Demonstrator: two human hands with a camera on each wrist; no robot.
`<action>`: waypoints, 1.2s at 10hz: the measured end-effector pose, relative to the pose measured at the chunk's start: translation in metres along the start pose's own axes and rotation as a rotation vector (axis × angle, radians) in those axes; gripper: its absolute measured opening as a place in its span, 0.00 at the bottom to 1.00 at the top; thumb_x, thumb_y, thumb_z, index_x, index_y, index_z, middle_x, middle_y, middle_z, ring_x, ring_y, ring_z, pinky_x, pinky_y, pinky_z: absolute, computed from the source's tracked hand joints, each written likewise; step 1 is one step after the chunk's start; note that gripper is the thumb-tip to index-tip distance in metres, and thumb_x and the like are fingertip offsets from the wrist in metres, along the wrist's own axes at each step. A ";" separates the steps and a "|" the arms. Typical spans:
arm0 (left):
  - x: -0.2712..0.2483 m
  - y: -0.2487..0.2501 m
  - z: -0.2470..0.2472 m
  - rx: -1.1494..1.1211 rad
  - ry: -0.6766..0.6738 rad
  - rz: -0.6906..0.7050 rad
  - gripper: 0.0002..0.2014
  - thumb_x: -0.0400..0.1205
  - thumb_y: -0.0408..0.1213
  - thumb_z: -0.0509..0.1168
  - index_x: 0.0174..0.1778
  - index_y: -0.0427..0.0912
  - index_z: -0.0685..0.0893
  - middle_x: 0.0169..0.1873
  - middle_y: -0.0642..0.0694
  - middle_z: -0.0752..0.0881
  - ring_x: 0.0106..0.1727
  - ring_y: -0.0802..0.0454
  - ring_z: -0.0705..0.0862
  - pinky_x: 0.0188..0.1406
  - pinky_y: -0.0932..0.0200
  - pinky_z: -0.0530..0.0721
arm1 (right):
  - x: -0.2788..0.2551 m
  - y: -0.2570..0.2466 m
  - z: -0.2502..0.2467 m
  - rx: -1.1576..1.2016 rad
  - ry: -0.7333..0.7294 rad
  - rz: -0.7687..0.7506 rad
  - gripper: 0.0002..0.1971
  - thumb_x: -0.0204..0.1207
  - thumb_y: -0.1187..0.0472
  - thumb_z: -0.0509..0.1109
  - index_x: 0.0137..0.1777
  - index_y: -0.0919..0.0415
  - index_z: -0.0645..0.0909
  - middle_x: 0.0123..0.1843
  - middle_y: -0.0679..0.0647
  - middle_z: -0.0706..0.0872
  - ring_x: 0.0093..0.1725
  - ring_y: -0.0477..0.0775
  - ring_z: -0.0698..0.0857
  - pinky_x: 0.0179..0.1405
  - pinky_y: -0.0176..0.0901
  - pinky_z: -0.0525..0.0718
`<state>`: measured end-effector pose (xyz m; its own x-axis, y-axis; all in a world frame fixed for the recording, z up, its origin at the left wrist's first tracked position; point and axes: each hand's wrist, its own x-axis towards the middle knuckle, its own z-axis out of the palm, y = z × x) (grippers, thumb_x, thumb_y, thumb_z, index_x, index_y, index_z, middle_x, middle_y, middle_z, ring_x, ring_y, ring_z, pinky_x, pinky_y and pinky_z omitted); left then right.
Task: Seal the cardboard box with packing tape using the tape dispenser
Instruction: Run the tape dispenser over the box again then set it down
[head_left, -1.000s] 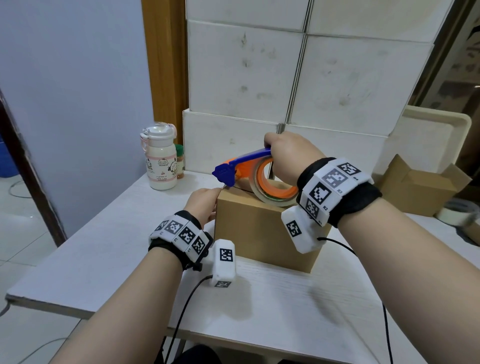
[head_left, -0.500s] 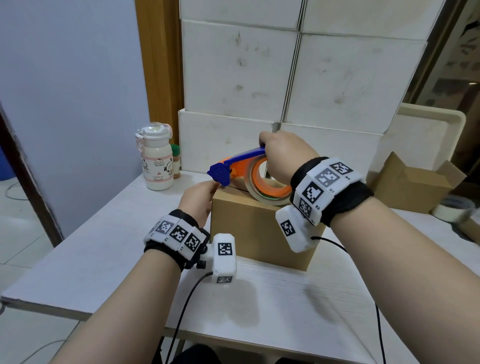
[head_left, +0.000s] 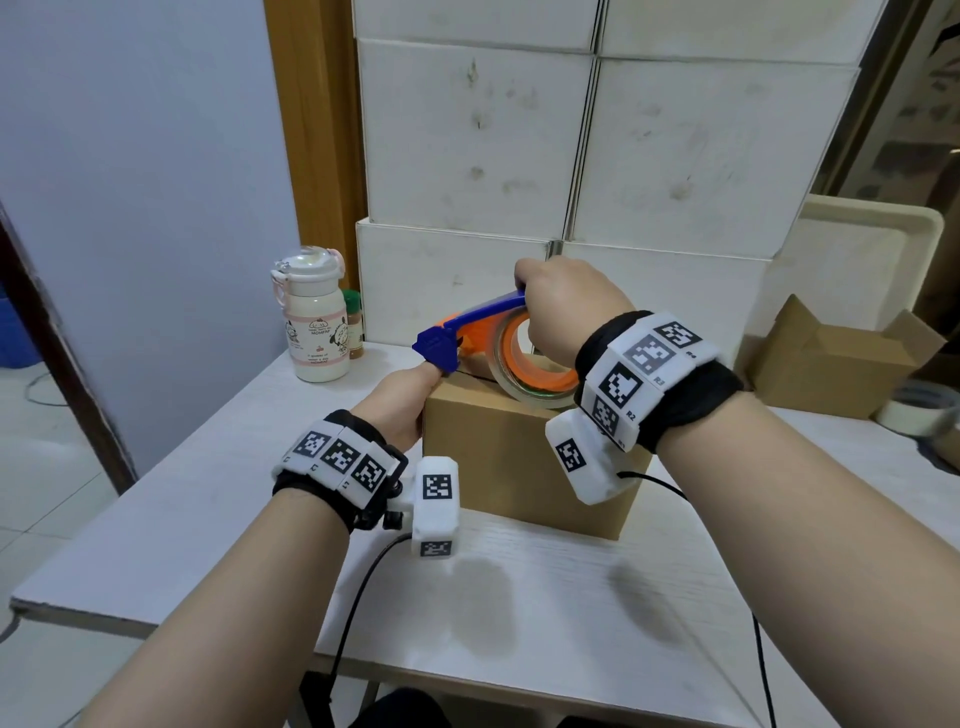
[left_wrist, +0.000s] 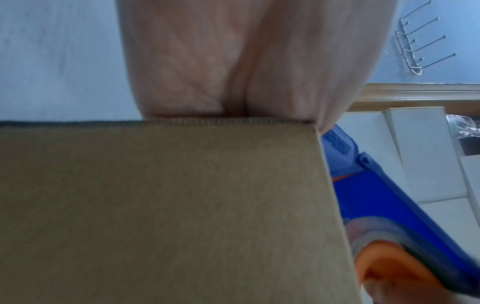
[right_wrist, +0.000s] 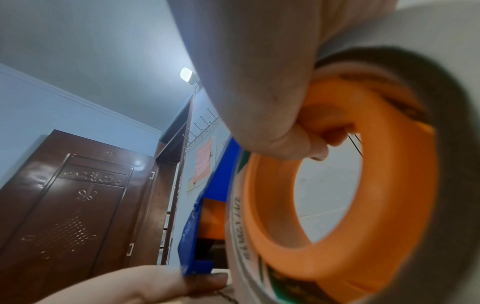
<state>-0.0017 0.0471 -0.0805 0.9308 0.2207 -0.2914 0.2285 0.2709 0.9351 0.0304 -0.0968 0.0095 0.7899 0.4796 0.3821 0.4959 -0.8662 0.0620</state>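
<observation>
A small brown cardboard box (head_left: 519, 462) stands on the white table (head_left: 182, 493). My right hand (head_left: 566, 312) grips the blue and orange tape dispenser (head_left: 467, 332), which rests tilted on the box top with its tape roll (head_left: 535, 384) toward me. In the right wrist view my fingers (right_wrist: 285, 127) curl through the orange hub (right_wrist: 389, 205). My left hand (head_left: 400, 405) holds the box's upper left edge, its thumb (right_wrist: 155, 283) lying on top just under the blue blade head (right_wrist: 192, 236). The left wrist view shows the box side (left_wrist: 168, 205) and my palm (left_wrist: 233, 61) against it.
A white bottle (head_left: 314, 322) and a small jar (head_left: 353, 327) stand at the back left. Stacked white boxes (head_left: 571, 156) rise right behind the box. An open cardboard box (head_left: 831, 364), a cream tray (head_left: 872, 249) and a spare tape roll (head_left: 914, 410) are at the right.
My left thumb has come up from the box's side onto its top edge beneath the blade head. The dispenser has barely shifted on the box top.
</observation>
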 end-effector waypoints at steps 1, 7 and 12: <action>-0.009 0.008 0.001 0.141 0.074 -0.001 0.07 0.85 0.35 0.55 0.42 0.43 0.76 0.40 0.43 0.78 0.48 0.47 0.76 0.50 0.53 0.77 | -0.002 0.000 -0.001 -0.013 0.012 -0.013 0.11 0.77 0.70 0.60 0.58 0.60 0.75 0.44 0.57 0.78 0.44 0.57 0.78 0.49 0.50 0.83; -0.017 0.023 0.010 0.855 0.027 0.170 0.19 0.89 0.39 0.47 0.76 0.46 0.70 0.58 0.43 0.76 0.59 0.46 0.74 0.51 0.54 0.79 | -0.012 0.029 -0.014 -0.022 -0.070 0.017 0.15 0.75 0.70 0.60 0.57 0.53 0.76 0.44 0.51 0.79 0.43 0.56 0.80 0.40 0.47 0.80; -0.014 0.025 0.022 1.068 -0.031 0.281 0.19 0.89 0.38 0.47 0.76 0.47 0.68 0.49 0.46 0.76 0.34 0.58 0.73 0.30 0.73 0.65 | -0.028 0.040 -0.021 -0.083 -0.063 0.062 0.16 0.77 0.69 0.61 0.61 0.53 0.74 0.44 0.51 0.77 0.43 0.54 0.77 0.39 0.45 0.75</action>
<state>-0.0026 0.0306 -0.0487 0.9915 0.1198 -0.0500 0.1226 -0.7370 0.6647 0.0208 -0.1479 0.0209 0.8408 0.4301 0.3289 0.4156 -0.9020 0.1170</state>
